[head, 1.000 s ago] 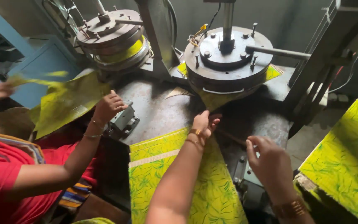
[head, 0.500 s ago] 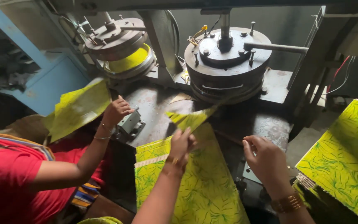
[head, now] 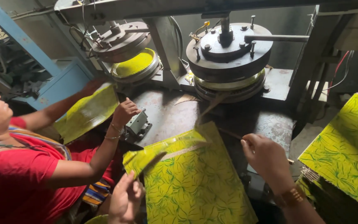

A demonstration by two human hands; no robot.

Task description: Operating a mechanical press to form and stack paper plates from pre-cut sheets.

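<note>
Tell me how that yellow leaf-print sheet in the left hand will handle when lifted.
The sheet, pinched at one edge by the left hand, looks thin and bends along its length, so probably floppy and light. Its glossy face suggests it may be slippery. The flat stack beneath would likely slide if pushed.

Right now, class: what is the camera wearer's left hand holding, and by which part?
The left hand holds a yellow-green sheet by its lower left corner. The right hand rests near a thin stick; whether it grips it cannot be told.
</note>
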